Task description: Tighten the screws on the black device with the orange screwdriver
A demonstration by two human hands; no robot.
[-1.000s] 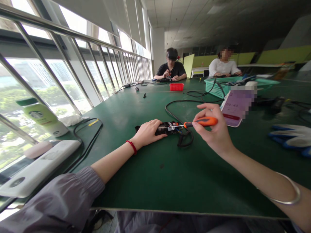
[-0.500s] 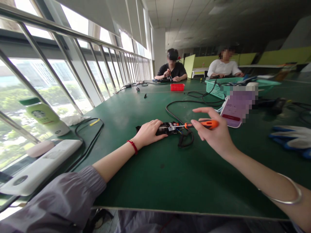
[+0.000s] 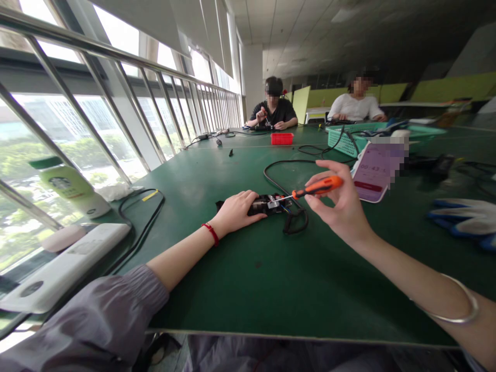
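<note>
My left hand (image 3: 237,212) lies over the left end of a small black device (image 3: 269,204) with exposed wires on the green table (image 3: 271,279), pressing it down with fingers curled over it. My right hand (image 3: 341,204) pinches an orange-handled screwdriver (image 3: 315,187) between thumb and fingers. The handle tilts up to the right and the metal tip points at the device's open end. A black cable (image 3: 289,175) loops away from the device.
A phone (image 3: 375,170) leans behind my right hand. Blue and white gloves (image 3: 463,217) lie at the right. A green-capped bottle (image 3: 67,188), a white slab (image 3: 62,266) and a black cord lie at the left. Far off, two people sit by a red tray (image 3: 281,138) and teal basket (image 3: 349,139).
My right hand has turned the screwdriver in its fingers; the handle end has risen and the index finger has stretched out. My left hand and the device have stayed put.
</note>
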